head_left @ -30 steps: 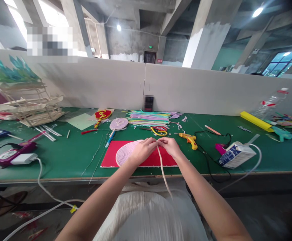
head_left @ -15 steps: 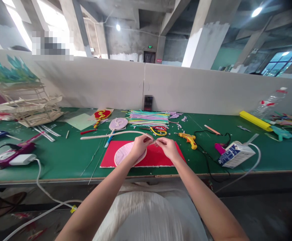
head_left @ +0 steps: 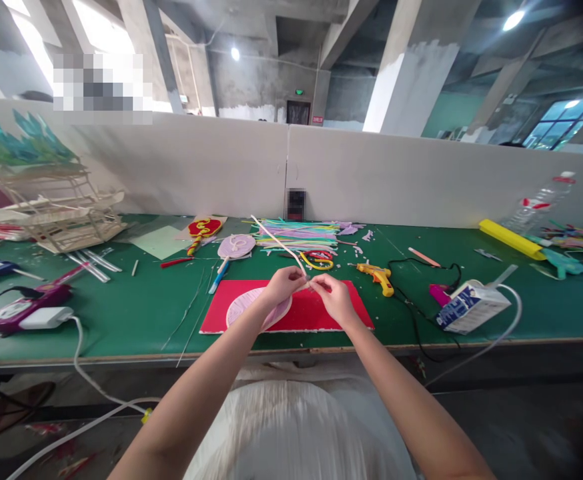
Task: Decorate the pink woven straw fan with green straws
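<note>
Both my hands pinch one end of a pale pipe cleaner (head_left: 277, 240), held over a red board (head_left: 331, 303). My left hand (head_left: 286, 285) is closed on it, and my right hand (head_left: 330, 293) grips it close beside, fingertips nearly touching. The free length slants up and left over the far part of the table. Under my left hand a pale pink oval panel (head_left: 246, 310), wound in rows, lies on the board, partly hidden by the hand and forearm.
Behind the board lie colored pipe cleaners (head_left: 296, 233), scissors (head_left: 319, 260) and a pink round fan (head_left: 236, 247). A yellow glue gun (head_left: 377, 277) and a carton (head_left: 474, 307) are to the right. A power strip (head_left: 26, 310) and a stick model (head_left: 66, 207) stand left.
The pipe cleaner's free length has swung from pointing left to slanting up and away. My hands stay close together, nearly in place, still pinching its end.
</note>
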### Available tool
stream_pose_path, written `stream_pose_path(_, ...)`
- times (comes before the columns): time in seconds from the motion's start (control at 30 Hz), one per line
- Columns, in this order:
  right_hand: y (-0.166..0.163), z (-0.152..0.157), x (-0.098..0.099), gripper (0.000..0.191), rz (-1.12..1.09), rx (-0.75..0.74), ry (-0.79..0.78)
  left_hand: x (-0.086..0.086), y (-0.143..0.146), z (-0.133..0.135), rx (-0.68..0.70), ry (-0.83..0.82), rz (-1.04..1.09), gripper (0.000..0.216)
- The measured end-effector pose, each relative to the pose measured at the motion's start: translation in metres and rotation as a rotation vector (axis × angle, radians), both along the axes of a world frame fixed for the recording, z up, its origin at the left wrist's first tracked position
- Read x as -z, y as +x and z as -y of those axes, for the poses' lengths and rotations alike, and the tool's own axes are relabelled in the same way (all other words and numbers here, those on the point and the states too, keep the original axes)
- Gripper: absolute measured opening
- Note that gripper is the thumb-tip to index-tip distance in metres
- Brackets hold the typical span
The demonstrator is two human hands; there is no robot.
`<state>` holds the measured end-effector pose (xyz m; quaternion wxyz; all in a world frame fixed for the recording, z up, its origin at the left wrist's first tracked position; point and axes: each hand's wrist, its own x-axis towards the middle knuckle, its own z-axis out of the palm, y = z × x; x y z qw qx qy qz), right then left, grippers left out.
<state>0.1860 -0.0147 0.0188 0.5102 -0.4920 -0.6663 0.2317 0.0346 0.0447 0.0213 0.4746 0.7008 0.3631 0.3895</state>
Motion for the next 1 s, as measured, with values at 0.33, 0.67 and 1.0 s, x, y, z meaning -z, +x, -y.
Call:
stream_pose_path(0.33,-0.001,-0.002,0.008,0.024,-0.045,0.005,-0.011,-0.003,0.011,0.004,-0.240,-0.006,-0.185,0.013)
stream_pose_path(0.67,-0.002,-0.003,0.007,0.022,-0.072,0.011,-0.034,-0.015,0.013,0.036,-0.325,0.406,-0.468,0.012)
stream_pose_path(1.0,-0.003,0.000,0.002,0.022,-0.058,0.001,-0.018,-0.004,0.009,0.038,-0.246,0.460,-0.375,0.023)
